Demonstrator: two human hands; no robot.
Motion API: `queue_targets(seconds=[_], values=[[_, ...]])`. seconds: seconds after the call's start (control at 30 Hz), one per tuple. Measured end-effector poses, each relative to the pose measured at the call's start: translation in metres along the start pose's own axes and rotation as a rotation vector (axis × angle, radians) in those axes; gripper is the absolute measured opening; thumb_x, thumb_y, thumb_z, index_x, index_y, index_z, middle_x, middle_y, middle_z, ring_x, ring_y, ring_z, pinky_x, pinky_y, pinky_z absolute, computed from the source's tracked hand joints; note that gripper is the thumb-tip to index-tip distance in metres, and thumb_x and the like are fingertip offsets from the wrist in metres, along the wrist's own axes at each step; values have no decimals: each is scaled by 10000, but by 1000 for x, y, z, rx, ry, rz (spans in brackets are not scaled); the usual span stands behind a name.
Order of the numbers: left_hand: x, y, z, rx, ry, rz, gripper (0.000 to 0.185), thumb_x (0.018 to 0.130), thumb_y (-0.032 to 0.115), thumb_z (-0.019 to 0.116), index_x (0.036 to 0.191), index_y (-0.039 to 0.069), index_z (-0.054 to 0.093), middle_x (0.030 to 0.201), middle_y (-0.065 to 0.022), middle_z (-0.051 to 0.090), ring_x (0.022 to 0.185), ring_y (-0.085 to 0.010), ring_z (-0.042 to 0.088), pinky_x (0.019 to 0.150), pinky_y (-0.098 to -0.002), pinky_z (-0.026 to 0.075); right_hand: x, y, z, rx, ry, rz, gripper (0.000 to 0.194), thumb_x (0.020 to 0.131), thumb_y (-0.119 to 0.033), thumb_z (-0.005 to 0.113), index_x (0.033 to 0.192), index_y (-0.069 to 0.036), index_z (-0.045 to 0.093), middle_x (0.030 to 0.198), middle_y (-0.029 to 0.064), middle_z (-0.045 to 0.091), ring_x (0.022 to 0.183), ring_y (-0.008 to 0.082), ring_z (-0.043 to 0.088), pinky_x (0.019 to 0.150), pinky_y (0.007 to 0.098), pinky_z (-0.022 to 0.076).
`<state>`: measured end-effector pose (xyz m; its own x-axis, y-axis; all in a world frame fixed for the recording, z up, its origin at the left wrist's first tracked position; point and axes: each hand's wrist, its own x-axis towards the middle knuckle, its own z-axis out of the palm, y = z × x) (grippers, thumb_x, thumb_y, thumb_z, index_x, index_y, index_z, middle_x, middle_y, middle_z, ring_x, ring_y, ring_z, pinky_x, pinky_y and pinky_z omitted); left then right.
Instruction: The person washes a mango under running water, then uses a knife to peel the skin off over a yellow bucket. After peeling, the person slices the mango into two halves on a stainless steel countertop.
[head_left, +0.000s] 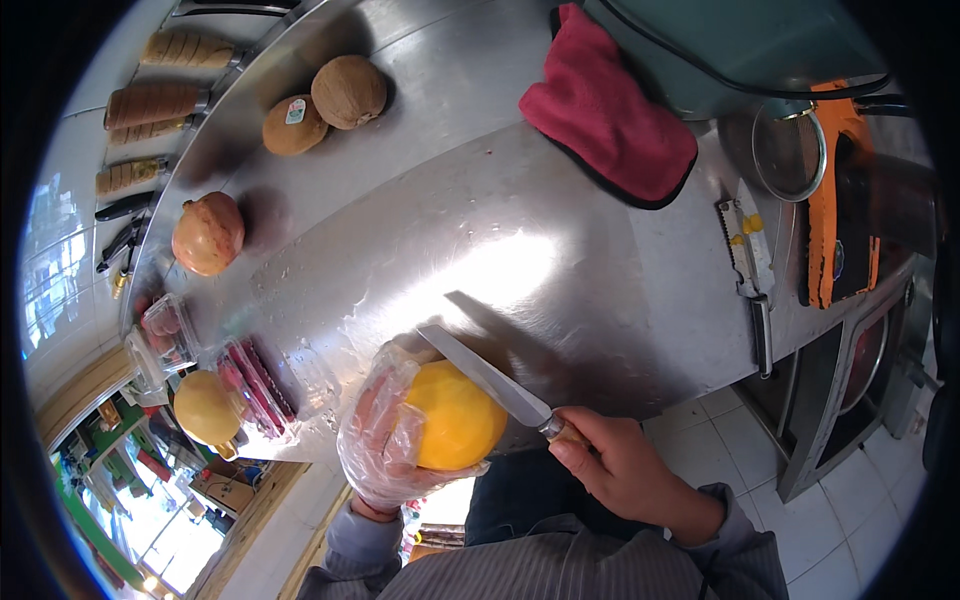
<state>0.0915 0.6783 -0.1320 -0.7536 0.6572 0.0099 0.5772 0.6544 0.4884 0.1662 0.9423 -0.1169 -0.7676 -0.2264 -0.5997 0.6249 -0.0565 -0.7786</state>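
My left hand (386, 435), inside a clear plastic glove, cradles a smooth, yellow peeled fruit (459, 417) near the steel counter's front edge. A kitchen knife (491, 379) is in my right hand (611, 465), which is bare and closed round the handle. The blade points up and to the left, passing beside or over the fruit's upper right side; whether it touches cannot be told. Its shadow falls on the steel counter (420, 247).
Left: a pomegranate (208, 233), coconuts (349, 91), a pale yellow fruit (206, 407) and clear fruit packs (171, 331). Back: a red cloth (615, 112). Right: a strainer (789, 150), a serrated peeler or knife (737, 247) beside a blade, and an orange-and-black holder (825, 217).
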Motion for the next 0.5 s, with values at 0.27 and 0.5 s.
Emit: queue_targets(seconds=[0.27, 0.5], values=[[-3, -4, 2, -101, -96, -66, 939, 603, 483, 891, 1349, 101, 469, 1252, -105, 578, 1167, -306, 565, 981, -419, 471, -1, 3, 3, -122, 62, -39, 313, 960, -221, 592, 1139, 29, 536, 804, 173, 626, 662, 307, 637, 601, 340, 481], [0, -6, 5, -129, -92, -38, 926, 603, 481, 893, 1337, 100, 479, 1232, -100, 593, 1134, -293, 587, 978, -406, 481, 1, 3, 3, -122, 40, -36, 298, 958, -219, 595, 1122, 23, 536, 794, 174, 624, 652, 313, 638, 593, 347, 484]])
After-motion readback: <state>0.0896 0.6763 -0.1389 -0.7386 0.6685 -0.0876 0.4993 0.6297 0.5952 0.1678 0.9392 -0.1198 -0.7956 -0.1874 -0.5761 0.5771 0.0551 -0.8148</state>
